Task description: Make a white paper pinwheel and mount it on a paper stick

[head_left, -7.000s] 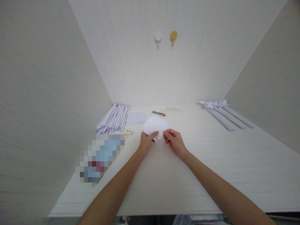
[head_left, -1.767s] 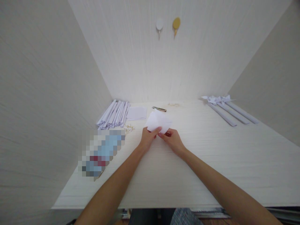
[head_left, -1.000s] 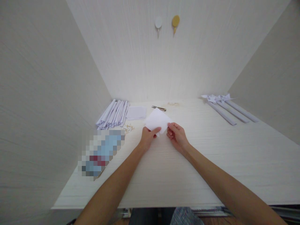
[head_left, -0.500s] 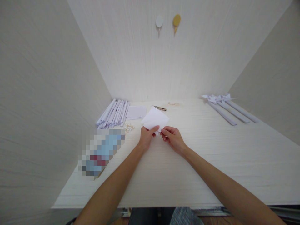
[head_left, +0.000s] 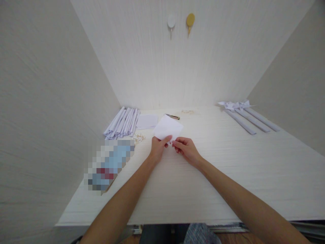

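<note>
A square white sheet of paper is held just above the table, one corner towards me. My left hand grips its lower left side, thumb on top and fingers underneath. At the near corner, the thumb and forefinger of my right hand are pinched together on the paper's edge; the exact fold there is too small to make out. Just behind the sheet lies a utility knife, partly covered by it. A flat stack of white paper is to the left of the held sheet.
Several rolled paper tubes are piled at the back left, near small pale bits. A blurred-out item lies in front. Three paper sticks with folded tops rest at the back right. Two round hooks hang on the wall.
My right fingertips have shifted slightly left at the paper's near corner. The left hand keeps its grip, and the sheet stays nearly in place.
</note>
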`<state>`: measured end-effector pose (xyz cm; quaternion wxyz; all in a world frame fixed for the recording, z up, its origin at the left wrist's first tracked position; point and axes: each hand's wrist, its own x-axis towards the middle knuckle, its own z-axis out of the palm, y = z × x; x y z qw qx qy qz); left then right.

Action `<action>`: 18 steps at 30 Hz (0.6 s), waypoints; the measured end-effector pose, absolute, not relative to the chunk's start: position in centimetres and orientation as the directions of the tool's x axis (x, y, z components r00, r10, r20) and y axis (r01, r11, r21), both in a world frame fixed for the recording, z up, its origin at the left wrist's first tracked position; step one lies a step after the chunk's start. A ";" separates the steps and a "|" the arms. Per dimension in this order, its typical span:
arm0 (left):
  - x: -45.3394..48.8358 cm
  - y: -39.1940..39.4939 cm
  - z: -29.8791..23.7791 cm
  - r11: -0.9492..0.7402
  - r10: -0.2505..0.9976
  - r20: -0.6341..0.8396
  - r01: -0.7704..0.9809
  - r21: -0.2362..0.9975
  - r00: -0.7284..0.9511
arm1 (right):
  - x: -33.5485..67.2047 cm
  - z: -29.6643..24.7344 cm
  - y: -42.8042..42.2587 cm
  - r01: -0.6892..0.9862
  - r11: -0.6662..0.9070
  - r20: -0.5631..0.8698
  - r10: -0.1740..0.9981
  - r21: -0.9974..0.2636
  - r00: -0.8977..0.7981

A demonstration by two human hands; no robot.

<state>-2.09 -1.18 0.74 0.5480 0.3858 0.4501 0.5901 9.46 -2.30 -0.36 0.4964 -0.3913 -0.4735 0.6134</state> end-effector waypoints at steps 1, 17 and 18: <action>-2.1 -1.2 0.7 0.007 0.993 -0.043 -0.306 0.952 -0.110 | 9.5 -0.4 -2.3 -0.237 -0.058 -0.011 0.980 -0.970 -0.198; -2.1 -1.1 0.7 0.023 0.989 -0.071 -0.335 0.942 -0.130 | 9.3 0.0 -2.6 -0.192 -0.001 0.034 0.982 -0.981 -0.183; -2.1 -1.1 0.7 0.024 0.989 -0.071 -0.336 0.941 -0.129 | 9.3 -0.1 -2.5 -0.190 0.002 0.038 0.982 -0.982 -0.184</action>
